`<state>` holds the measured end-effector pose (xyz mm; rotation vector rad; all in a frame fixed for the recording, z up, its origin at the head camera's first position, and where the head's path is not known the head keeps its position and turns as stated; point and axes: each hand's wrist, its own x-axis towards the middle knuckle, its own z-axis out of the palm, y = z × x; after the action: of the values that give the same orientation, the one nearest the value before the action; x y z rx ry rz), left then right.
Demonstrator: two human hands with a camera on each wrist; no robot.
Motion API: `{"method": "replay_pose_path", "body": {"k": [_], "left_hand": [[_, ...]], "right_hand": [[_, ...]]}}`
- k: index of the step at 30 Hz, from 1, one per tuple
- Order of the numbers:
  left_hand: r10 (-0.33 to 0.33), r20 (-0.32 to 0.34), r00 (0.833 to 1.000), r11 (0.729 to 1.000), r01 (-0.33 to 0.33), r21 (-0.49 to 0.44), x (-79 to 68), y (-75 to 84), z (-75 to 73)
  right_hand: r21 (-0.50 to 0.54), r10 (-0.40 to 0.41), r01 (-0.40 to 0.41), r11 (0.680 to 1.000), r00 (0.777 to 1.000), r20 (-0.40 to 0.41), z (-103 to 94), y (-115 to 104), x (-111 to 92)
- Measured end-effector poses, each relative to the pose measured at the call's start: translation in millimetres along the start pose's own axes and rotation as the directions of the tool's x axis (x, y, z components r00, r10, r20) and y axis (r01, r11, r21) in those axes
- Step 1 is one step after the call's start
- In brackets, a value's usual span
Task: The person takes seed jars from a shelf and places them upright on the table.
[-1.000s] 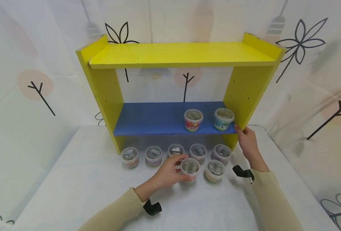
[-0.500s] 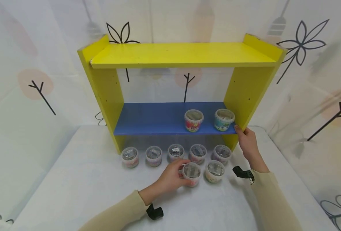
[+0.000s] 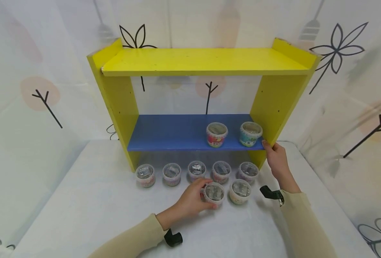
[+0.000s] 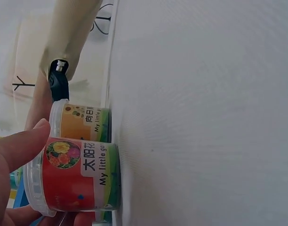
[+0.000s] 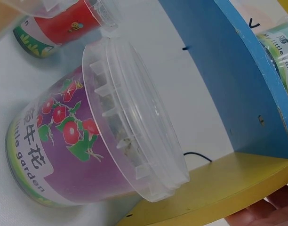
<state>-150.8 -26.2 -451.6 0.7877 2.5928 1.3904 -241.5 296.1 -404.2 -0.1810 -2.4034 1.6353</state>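
Note:
My left hand [image 3: 192,200] grips a small plastic tub [image 3: 214,192] with a clear lid, thumb on the near side and fingers round the far side. In the left wrist view this tub [image 4: 68,181] has a red label with flowers, its base right at the white tabletop. Close to its right stands another lidded tub [image 3: 240,191], whose label is orange in the left wrist view. My right hand [image 3: 277,161] holds the lower right edge of a yellow and blue shelf unit [image 3: 168,130]. A purple-labelled tub [image 5: 83,141] fills much of the right wrist view.
Several lidded tubs stand in a row before the shelf unit, from a left-end tub [image 3: 145,175] to a right-end tub [image 3: 248,172]. On the blue board sit a red tub [image 3: 216,134] and a blue-green tub [image 3: 250,134]. A patterned cloth [image 3: 48,43] hangs behind.
My left hand has shifted slightly right and toward me with the red-labelled tub, ending beside the orange-labelled one. My right hand has stayed on the shelf unit.

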Motion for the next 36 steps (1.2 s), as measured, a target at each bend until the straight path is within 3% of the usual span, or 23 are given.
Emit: {"method": "replay_pose_path", "body": {"k": [3,10,19,27,32,36], "left_hand": [[0.009,0.004,1.0,1.0,-0.009,-0.003,-0.1,-0.8,-0.6],[0.026,0.009,1.0,0.994,-0.025,-0.106,-0.1,0.0,-6.0],[0.073,-0.014,0.997,0.991,-0.074,-0.116,2.0,4.2,-16.5],[0.121,-0.099,0.988,0.971,-0.138,-0.193,11.9,8.6,-38.7],[0.184,-0.183,0.966,0.956,-0.219,-0.194,25.2,14.2,-57.6],[0.197,-0.225,0.954,0.953,-0.24,-0.185,35.2,21.1,-74.6]], "right_hand": [[-0.001,-0.003,0.003,1.0,1.0,0.0,-0.1,0.2,0.5],[-0.004,0.001,-0.001,1.0,1.0,0.001,-0.5,0.3,0.3],[0.003,-0.014,0.014,1.0,1.0,0.0,0.1,0.1,0.0],[0.007,-0.004,0.004,1.0,1.0,0.0,1.6,-1.3,-1.0],[0.005,-0.001,0.001,1.0,1.0,0.01,-1.0,-1.4,-1.3],[0.009,-0.005,0.004,1.0,1.0,0.014,-1.0,-0.9,0.0]]}}
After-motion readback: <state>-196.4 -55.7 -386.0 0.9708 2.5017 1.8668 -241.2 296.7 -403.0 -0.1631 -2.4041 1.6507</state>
